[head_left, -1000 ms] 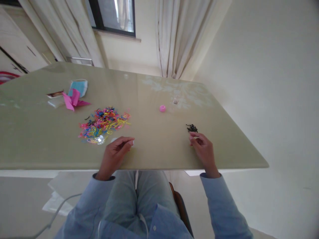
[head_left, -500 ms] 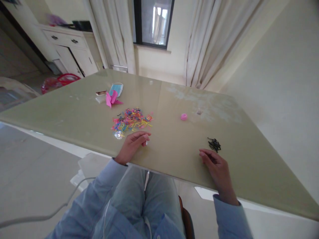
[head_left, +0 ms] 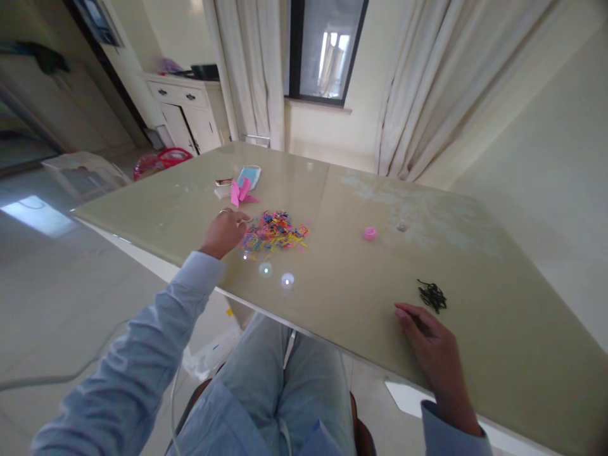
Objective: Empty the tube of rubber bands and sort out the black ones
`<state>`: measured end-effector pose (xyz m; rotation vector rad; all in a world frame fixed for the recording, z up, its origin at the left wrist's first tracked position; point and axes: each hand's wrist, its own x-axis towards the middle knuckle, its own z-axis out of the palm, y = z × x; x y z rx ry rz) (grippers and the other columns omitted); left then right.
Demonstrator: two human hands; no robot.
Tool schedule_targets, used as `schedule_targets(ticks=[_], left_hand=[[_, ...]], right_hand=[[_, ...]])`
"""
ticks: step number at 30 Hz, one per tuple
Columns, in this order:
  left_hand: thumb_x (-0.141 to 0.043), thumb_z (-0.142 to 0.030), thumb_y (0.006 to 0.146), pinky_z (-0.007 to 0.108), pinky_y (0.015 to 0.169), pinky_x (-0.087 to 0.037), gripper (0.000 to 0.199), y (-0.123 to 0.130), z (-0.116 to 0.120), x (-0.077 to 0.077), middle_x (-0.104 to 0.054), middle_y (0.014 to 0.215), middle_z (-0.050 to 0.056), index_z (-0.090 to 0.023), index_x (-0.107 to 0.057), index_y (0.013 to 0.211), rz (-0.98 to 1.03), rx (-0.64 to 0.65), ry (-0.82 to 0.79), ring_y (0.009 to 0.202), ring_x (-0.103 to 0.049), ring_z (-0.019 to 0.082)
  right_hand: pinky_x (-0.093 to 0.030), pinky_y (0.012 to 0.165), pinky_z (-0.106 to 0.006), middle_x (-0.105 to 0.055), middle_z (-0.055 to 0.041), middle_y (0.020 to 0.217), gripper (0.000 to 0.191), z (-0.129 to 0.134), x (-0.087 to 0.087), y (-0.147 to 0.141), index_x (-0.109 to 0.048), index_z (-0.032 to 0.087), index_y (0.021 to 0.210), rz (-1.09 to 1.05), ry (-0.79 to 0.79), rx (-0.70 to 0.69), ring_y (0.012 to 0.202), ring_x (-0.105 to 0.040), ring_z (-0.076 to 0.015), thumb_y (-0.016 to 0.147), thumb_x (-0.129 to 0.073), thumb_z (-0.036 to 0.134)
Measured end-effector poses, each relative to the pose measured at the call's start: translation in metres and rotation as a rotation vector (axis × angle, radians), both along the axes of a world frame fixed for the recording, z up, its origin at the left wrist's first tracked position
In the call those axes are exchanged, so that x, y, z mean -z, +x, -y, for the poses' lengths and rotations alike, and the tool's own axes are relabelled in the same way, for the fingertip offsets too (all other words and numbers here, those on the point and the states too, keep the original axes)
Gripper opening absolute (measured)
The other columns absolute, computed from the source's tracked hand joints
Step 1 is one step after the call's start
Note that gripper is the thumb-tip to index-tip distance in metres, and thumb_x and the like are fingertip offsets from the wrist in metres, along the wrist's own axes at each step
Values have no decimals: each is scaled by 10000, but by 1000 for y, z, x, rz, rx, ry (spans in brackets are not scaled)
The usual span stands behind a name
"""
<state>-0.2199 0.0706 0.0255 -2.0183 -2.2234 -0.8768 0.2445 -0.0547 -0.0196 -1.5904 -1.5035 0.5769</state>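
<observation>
A heap of small multicoloured pieces [head_left: 275, 233], which look like tiny rubber bands, lies on the table left of the middle. My left hand [head_left: 224, 233] is at the left edge of this heap, its fingers drawn together. A whitish sliver shows at its fingertips, too small to name. Near the table's front edge on the right rests my right hand [head_left: 432, 339], thumb and fingers closed; whatever they may hold is hidden. Just beyond it sits a small tangle of black bands [head_left: 432, 296].
On the table [head_left: 332, 297], a pink ring-shaped item [head_left: 369, 234] lies right of the middle, beside a small clear piece [head_left: 403, 226]. Behind the heap are a pink folded shape [head_left: 242, 192], a blue face mask [head_left: 249, 177] and a small dark-and-white packet [head_left: 224, 182].
My left hand has moved left and away from me, from in front of the colourful heap to its left side. My right hand stays by the black bands. The camera view has turned left.
</observation>
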Motion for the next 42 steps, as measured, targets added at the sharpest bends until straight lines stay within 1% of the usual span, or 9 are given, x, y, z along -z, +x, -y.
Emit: schedule_targets(ticks=[5,10,14,17,22,25,30,34,42], left_hand=[[-535,-253,834,368,885,-523,346,-12,-17,10,-736,936,137,-166,-808,1028,-156,47,-206,909,-668,269],[-552,-245,829,317,856,-522,331,-10,-26,14,-733,918,114,-203,-814,1028,-217,175,-264,901,-659,242],[-503,-223,856,316,813,-522,352,-8,-24,18,-697,931,131,-211,-815,1018,-264,180,-315,859,-651,230],[-517,-263,865,326,810,-525,335,-7,-20,19,-677,972,143,-193,-814,1004,-236,161,-306,873,-651,240],[-527,-246,857,340,847,-527,307,-7,-15,17,-663,1015,138,-186,-802,982,-186,132,-224,901,-653,243],[-498,-251,881,343,855,-527,316,-6,-13,14,-667,1002,137,-177,-785,992,-186,147,-201,909,-657,244],[-452,-262,907,345,828,-520,334,-1,-9,10,-688,990,140,-165,-764,979,-239,195,-226,920,-670,255],[-456,-265,897,334,788,-510,322,2,-8,11,-707,943,133,-149,-754,936,-245,201,-220,872,-674,249],[-520,-337,844,287,687,-483,282,2,-5,17,-749,846,86,-155,-729,897,-27,161,-185,717,-653,199]], right_hand=[[-591,740,-352,-785,-94,892,354,0,0,2,-789,210,888,28,-16,-4,772,-718,-244,796,-663,528],[-590,769,-356,-789,-95,920,367,0,2,3,-791,208,900,47,-24,6,812,-726,-255,792,-664,535],[-589,797,-362,-791,-94,935,362,0,2,3,-796,210,904,67,-25,15,842,-730,-263,794,-665,529],[-586,817,-364,-790,-93,934,358,1,2,3,-796,210,899,74,-20,23,849,-730,-262,795,-662,526],[-588,762,-345,-790,-97,925,370,0,1,2,-794,202,895,71,-28,29,828,-729,-259,787,-662,530],[-586,759,-347,-790,-100,919,375,-1,0,2,-793,198,889,73,-34,38,823,-728,-259,781,-662,533],[-586,770,-359,-791,-100,925,384,-2,1,3,-793,198,893,80,-43,43,817,-724,-259,767,-666,537],[-587,766,-363,-791,-102,930,394,-3,2,4,-795,198,880,84,-45,61,823,-726,-263,760,-657,548],[-585,781,-378,-789,-105,928,405,-3,3,4,-792,196,881,94,-55,79,833,-724,-270,758,-654,556]])
